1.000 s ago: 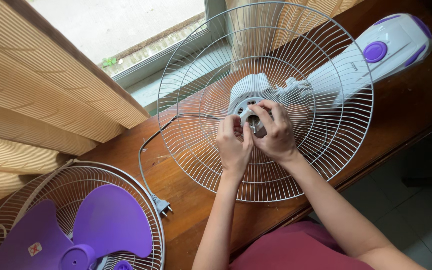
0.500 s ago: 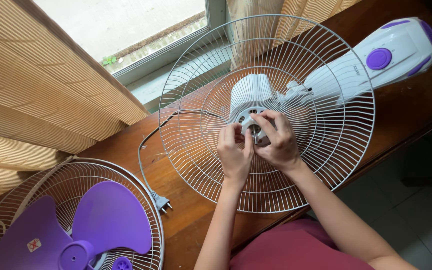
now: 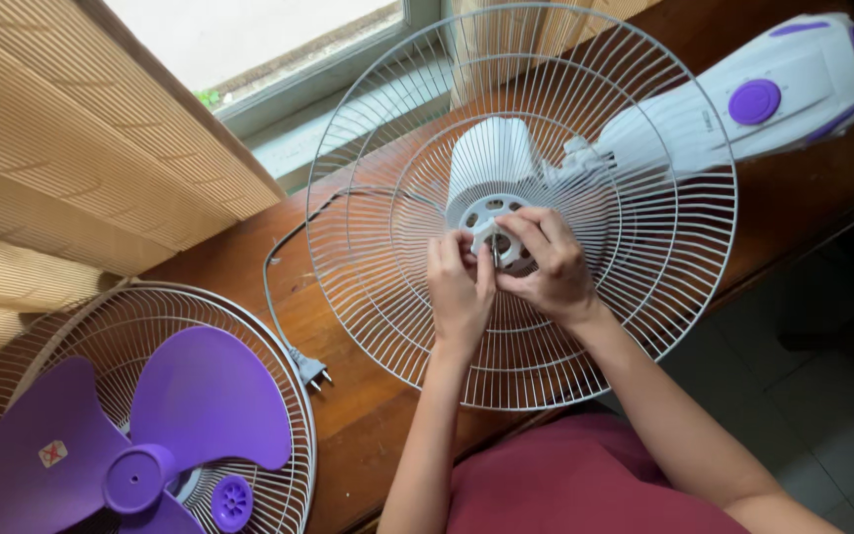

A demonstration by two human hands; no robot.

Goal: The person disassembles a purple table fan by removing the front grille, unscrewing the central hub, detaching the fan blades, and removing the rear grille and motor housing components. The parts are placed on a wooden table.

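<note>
Far left, one purple blade (image 3: pixel 140 435) with three lobes lies in a loose guard (image 3: pixel 279 396), a small purple cap (image 3: pixel 232 501) beside its hub. One plug (image 3: pixel 309 371) rests on the wooden table (image 3: pixel 368 425). At the middle of the second guard (image 3: pixel 417 148), the left hand (image 3: pixel 460 287) pinches its curled fingers on the motor hub (image 3: pixel 489 220). The right hand (image 3: pixel 546 267), fingers bent, grips the hub's shaft. Both forearms rise from below, wrists close together. The fan's white base (image 3: pixel 773 89) lies far right.

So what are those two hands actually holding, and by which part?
Both the left hand and right hand pinch at the hub of the fan motor, around its central shaft, inside the rear wire guard. Any smaller part between the fingers is hidden.
</note>
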